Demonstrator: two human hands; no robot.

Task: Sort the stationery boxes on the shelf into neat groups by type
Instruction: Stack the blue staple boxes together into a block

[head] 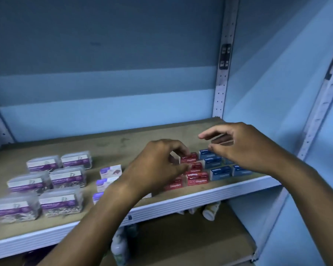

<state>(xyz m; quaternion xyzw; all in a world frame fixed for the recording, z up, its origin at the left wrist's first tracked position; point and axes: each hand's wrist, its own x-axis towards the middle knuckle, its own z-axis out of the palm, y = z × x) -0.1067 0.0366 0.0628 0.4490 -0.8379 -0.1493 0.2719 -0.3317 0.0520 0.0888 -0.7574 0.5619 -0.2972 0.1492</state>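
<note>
Left hand [158, 166] pinches a red staple box [189, 158], long axis left-right, label forward; right hand [244, 148] hovers loosely open.

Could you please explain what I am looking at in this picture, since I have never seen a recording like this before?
This is one picture from a camera worn on a person's head, looking forward and down at their own bare hands; there is no machine. The wooden shelf carries stationery in groups: clear clip boxes on the left, white and purple boxes next, red staple boxes in the middle and blue boxes on the right. The left hand pinches a red box in the back row. The right hand hovers over the blue boxes with loosely curled fingers, holding nothing. Bottles stand on the shelf below.
</note>
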